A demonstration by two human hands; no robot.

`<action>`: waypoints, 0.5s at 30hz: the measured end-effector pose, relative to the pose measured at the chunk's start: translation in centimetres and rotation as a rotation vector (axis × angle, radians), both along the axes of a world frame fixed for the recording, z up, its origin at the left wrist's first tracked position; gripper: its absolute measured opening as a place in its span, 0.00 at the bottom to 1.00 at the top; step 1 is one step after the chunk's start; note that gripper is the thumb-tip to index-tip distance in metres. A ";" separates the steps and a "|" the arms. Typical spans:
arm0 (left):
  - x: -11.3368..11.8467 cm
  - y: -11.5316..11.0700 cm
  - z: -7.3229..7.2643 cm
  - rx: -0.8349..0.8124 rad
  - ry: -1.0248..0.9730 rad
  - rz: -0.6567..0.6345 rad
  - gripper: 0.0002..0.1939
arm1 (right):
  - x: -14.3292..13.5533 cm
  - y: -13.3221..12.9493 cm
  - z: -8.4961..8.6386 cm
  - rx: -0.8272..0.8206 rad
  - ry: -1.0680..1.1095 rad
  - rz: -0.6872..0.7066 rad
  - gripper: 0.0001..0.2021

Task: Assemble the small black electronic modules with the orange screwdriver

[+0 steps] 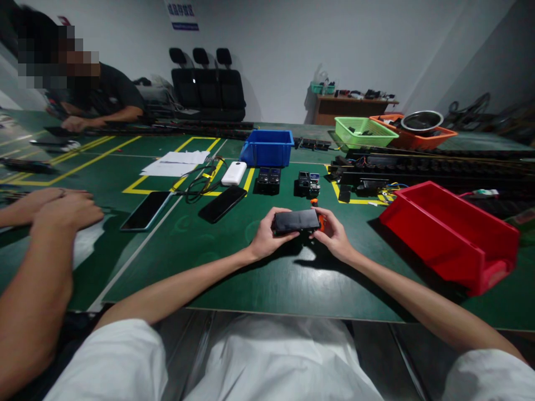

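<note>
My two hands meet above the green table [267, 287], with a dark block [296, 221] between them. It is a long, hard-edged box shape with a flat, dull grey-black top that catches a soft sheen. My left hand [271, 233] is clamped on its left end, thumb along the near side. My right hand [333, 234] curls at the other end, thumb and forefinger bent towards the edge; I can't tell whether they grip it. A bright orange piece [321, 223] shows in the gap there, its full shape hidden.

The tabletop is smooth and slightly glossy, marked with yellow lines. Close to my right forearm sits a red bin [438, 239], slanted and thick-walled, blocking that side. Beyond the block stand boxy black modules [268, 179] and a second pair [308, 182] with shiny metal parts, in front of a blue bin [267, 147]. To the left lie a glossy black phone [223, 204], a rounded white case [234, 174], a loosely looped cable [193, 192] and flat paper sheets [173, 163]. Long black rails [397, 164] close off the far right, and a neighbour's hands [69, 209] rest at my left.
</note>
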State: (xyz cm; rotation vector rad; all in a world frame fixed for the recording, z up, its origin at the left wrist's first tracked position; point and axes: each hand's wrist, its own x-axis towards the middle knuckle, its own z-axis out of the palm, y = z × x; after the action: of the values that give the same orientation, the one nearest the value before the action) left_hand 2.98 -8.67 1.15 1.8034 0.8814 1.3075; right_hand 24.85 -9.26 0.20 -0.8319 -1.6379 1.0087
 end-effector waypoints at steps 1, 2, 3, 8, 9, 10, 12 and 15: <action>0.0 -0.2 0.1 0.009 0.007 -0.001 0.28 | -0.1 -0.1 0.0 0.006 0.001 -0.007 0.31; 0.0 -0.3 0.2 0.014 0.013 -0.005 0.28 | -0.1 -0.1 0.0 0.012 -0.005 -0.025 0.32; 0.1 -0.5 0.3 0.014 0.017 -0.014 0.28 | -0.2 -0.2 0.0 0.016 -0.015 -0.049 0.31; 0.2 -1.0 0.8 -0.038 -0.018 -0.094 0.28 | -0.3 -0.5 0.3 0.023 -0.060 -0.130 0.26; 0.2 -1.0 0.8 -0.046 -0.029 -0.101 0.28 | -0.3 -0.6 0.4 0.028 -0.064 -0.136 0.26; 0.2 -1.0 0.8 -0.050 -0.035 -0.104 0.28 | -0.3 -0.6 0.5 0.032 -0.069 -0.140 0.26; 0.1 -1.0 0.7 -0.050 -0.035 -0.102 0.28 | -0.4 -0.7 0.5 0.033 -0.080 -0.142 0.26; 0.1 -0.9 0.5 -0.047 -0.010 -0.094 0.28 | -0.4 -0.8 0.6 0.039 -0.089 -0.139 0.25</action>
State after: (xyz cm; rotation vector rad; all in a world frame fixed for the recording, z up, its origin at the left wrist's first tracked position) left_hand 3.11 -9.58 1.61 1.7788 0.8053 1.2256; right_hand 24.49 -10.07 0.78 -0.9622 -1.6444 0.8506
